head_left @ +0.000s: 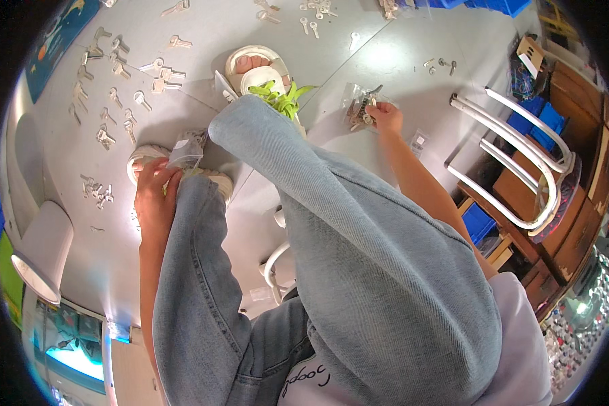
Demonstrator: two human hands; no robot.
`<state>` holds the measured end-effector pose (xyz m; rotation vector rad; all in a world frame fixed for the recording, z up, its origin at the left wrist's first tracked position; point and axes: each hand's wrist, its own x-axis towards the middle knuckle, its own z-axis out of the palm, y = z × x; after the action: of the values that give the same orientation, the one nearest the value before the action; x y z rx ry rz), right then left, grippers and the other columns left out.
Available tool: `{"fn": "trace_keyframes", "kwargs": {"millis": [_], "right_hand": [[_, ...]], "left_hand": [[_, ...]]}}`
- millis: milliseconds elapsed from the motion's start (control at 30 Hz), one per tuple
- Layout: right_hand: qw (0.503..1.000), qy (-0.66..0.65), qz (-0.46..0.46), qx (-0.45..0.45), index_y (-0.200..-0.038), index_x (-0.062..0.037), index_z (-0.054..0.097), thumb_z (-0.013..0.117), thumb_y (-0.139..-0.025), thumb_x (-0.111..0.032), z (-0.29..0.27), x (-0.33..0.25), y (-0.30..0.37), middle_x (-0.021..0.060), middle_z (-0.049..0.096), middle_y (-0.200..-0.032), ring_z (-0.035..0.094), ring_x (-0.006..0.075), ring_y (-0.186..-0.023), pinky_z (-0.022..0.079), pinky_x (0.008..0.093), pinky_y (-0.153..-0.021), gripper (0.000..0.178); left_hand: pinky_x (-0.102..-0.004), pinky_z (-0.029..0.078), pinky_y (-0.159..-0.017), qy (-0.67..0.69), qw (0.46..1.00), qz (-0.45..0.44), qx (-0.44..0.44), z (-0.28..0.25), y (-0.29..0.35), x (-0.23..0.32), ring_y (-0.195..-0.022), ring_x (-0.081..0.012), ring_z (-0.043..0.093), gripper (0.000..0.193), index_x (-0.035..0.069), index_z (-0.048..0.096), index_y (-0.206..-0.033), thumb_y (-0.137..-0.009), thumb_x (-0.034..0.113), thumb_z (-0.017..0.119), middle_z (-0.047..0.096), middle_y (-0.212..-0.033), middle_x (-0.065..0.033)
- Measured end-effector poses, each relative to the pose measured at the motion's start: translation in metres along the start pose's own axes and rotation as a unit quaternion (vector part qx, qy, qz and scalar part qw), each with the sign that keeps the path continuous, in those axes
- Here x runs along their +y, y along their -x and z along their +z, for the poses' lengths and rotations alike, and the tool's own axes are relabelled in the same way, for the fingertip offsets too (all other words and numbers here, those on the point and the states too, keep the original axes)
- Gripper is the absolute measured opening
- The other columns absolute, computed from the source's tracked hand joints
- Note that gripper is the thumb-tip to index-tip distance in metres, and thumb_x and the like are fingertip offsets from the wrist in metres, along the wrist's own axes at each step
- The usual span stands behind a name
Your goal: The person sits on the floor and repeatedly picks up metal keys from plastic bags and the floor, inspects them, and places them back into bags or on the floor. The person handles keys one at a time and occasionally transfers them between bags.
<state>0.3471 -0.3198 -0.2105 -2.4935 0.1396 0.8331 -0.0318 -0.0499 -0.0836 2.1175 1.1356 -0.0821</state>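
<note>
My left hand [157, 189] is down beside my left sandal [141, 157], its fingers closed at the edge of a clear plastic bag [187, 153] with dark metal pieces near its far end. Out to the right, my right hand [386, 118] pinches metal keys [369, 114] at a second clear bag [352, 101], which lies on the grey floor with more keys in it. Exactly how many keys are between the fingers is too small to tell. Loose silver key blanks [166, 80] lie in small groups on the floor at the left.
More keys [317, 8] lie at the far side, and a few small metal parts [446, 65] at the right. A white tubular stool frame [514, 128] stands at right by brown boxes. A white bin [45, 250] is at left. My right sandal [258, 64] is ahead.
</note>
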Motion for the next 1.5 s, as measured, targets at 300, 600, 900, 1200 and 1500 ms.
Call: {"fn": "trace_keyframes", "kwargs": {"millis": [300,600,900,1200,1500], "right_hand": [[0.970,-0.172,0.067,-0.160,-0.094,-0.0032,0.058,0.068,-0.075,-0.013,-0.029,-0.023,0.024,0.0036,0.061,-0.082,0.056,0.0105,-0.072,0.048,0.0263,-0.062,0.024],[0.921,-0.180,-0.083,-0.336,-0.098,-0.0012,0.057,0.058,-0.082,-0.008,-0.023,-0.145,0.084,0.0091,0.062,-0.091,0.060,0.0142,-0.081,0.049,0.0289,-0.074,0.017],[0.745,0.095,-0.257,-0.608,-0.091,0.0057,0.058,0.066,-0.076,-0.012,0.077,-0.248,0.206,0.0092,0.063,-0.085,0.058,0.0102,-0.076,0.047,0.0221,-0.069,0.025],[0.778,0.092,0.072,-0.618,-0.094,-0.0006,0.057,0.065,-0.078,-0.016,0.137,-0.220,0.229,0.0053,0.061,-0.086,0.060,0.0132,-0.078,0.049,0.0261,-0.072,0.023],[0.784,-0.048,0.135,-0.604,-0.105,0.0045,0.050,0.052,-0.086,-0.014,0.138,-0.227,0.240,0.0127,0.057,-0.101,0.057,0.0208,-0.097,0.048,0.0315,-0.082,0.026]], "left_hand": [[-0.0335,0.045,-0.078,-0.040,0.994,-0.105,-0.015,-0.005,-0.008,-0.006,-0.096,-0.0267,0.053,0.026,0.013,0.061,-0.102,-0.076,0.012,0.061,0.057,-0.109,-0.0063],[-0.0339,0.042,-0.089,0.071,0.997,0.026,0.033,0.007,0.003,-0.005,-0.105,-0.0257,0.052,0.058,0.008,0.050,-0.117,-0.063,-0.012,0.047,0.050,-0.121,-0.0060],[-0.0335,0.046,-0.082,0.108,0.989,0.055,0.082,0.011,0.000,-0.007,-0.101,-0.0295,0.053,0.057,0.006,0.048,-0.119,-0.064,-0.011,0.044,0.047,-0.123,-0.0087],[-0.0315,0.048,-0.071,0.182,0.978,0.054,0.084,0.016,0.002,-0.007,-0.094,-0.0265,0.055,0.056,0.004,0.047,-0.119,-0.065,-0.011,0.046,0.047,-0.122,-0.0088],[-0.0258,0.046,-0.064,0.229,0.969,0.045,0.084,0.020,0.001,-0.011,-0.080,-0.0194,0.057,0.059,0.008,0.047,-0.122,-0.066,-0.011,0.049,0.047,-0.124,-0.0080]]}}
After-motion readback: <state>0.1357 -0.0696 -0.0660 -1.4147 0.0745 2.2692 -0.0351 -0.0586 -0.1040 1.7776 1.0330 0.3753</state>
